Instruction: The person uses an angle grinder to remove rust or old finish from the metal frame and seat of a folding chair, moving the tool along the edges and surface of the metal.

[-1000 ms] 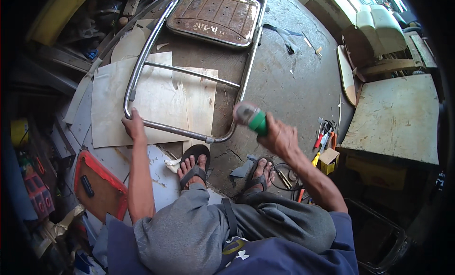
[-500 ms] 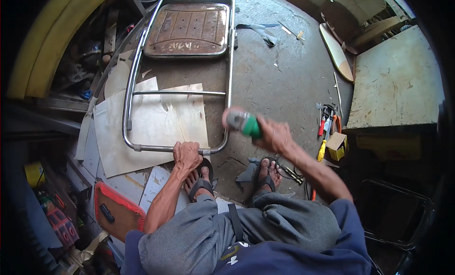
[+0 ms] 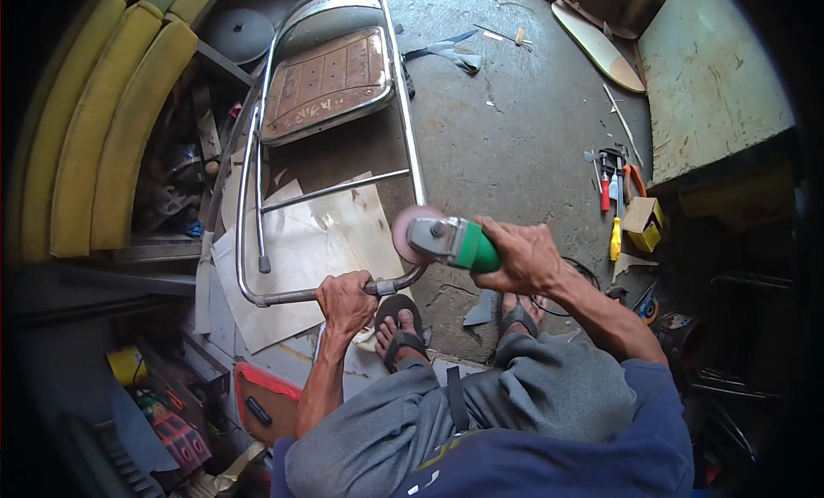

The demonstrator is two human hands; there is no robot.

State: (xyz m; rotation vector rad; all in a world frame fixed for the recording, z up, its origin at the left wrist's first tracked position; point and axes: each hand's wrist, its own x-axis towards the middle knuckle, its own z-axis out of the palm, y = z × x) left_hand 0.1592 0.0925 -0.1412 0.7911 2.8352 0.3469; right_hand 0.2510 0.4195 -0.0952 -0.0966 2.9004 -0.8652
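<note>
A folding metal chair [image 3: 415,159] lies on the floor over pale sheets [image 3: 300,249], its chrome tube frame bordering a rusty seat [image 3: 326,78]. My left hand [image 3: 343,301] is wrapped round the frame's near bottom tube, beside a small fitting. In my right hand [image 3: 524,258] is a green angle grinder [image 3: 468,245] with a pinkish disc [image 3: 408,228], held over the frame's right near corner; whether disc and tube touch I cannot tell.
Hand tools [image 3: 614,236] and a yellow box [image 3: 644,223] lie right of my feet, near a pale worktop [image 3: 712,78]. Yellow cushions [image 3: 120,120] stand at the left. A red-edged panel [image 3: 266,395] lies by my left leg.
My left hand has shifted from the frame's left corner along its bottom tube. The grinder has come down and left to the right corner. My view has turned.
</note>
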